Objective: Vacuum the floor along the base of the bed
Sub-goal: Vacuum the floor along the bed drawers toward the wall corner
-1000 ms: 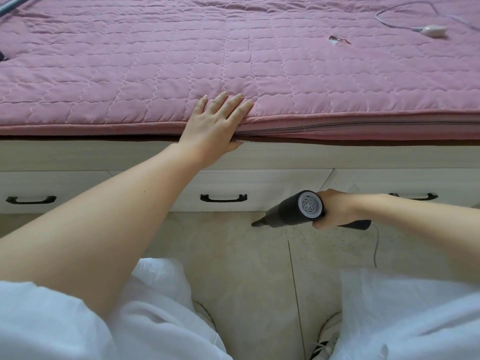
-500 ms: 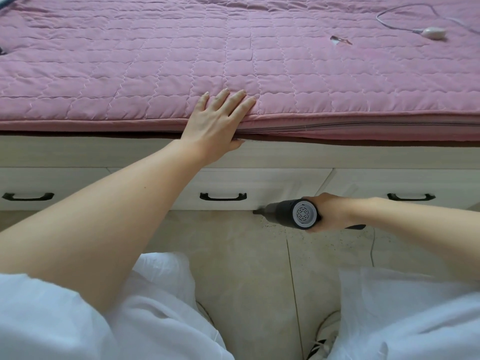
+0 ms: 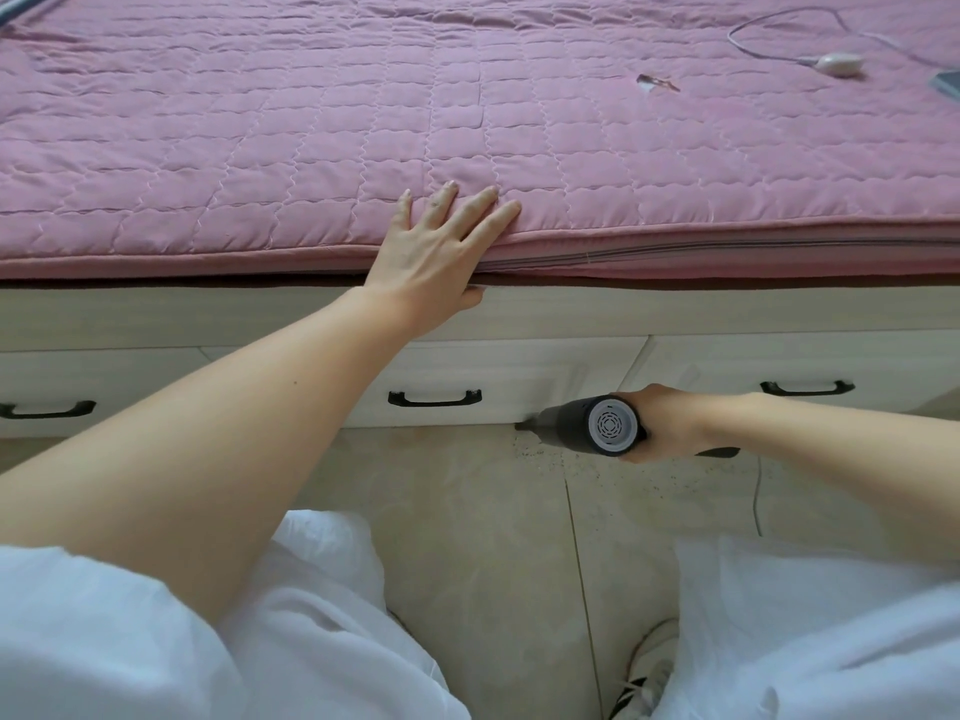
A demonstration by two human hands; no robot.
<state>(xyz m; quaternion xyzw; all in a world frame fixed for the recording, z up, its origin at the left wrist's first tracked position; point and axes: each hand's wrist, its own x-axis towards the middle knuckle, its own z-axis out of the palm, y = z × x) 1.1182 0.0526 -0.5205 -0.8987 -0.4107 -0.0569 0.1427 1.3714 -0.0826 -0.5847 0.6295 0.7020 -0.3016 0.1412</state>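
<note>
My right hand (image 3: 667, 426) grips the handle of a black handheld vacuum (image 3: 587, 424) with a white round vent at its back. Its narrow nozzle points left and touches the tiled floor (image 3: 467, 511) right at the foot of the bed's white drawer base (image 3: 519, 371). Dark specks of dirt lie on the tile under and to the right of the vacuum. My left hand (image 3: 436, 252) rests flat, fingers spread, on the edge of the pink quilted mattress (image 3: 311, 122).
Three drawers with black handles (image 3: 435, 397) line the bed base. A thin cord (image 3: 758, 496) hangs below my right wrist. A white corded device (image 3: 839, 63) lies on the mattress far right. My white-clad knees and a shoe (image 3: 647, 667) fill the bottom.
The vacuum's nozzle has moved away from me, from the open tile up to the bottom edge of the drawers. My left hand has stayed on the mattress edge.
</note>
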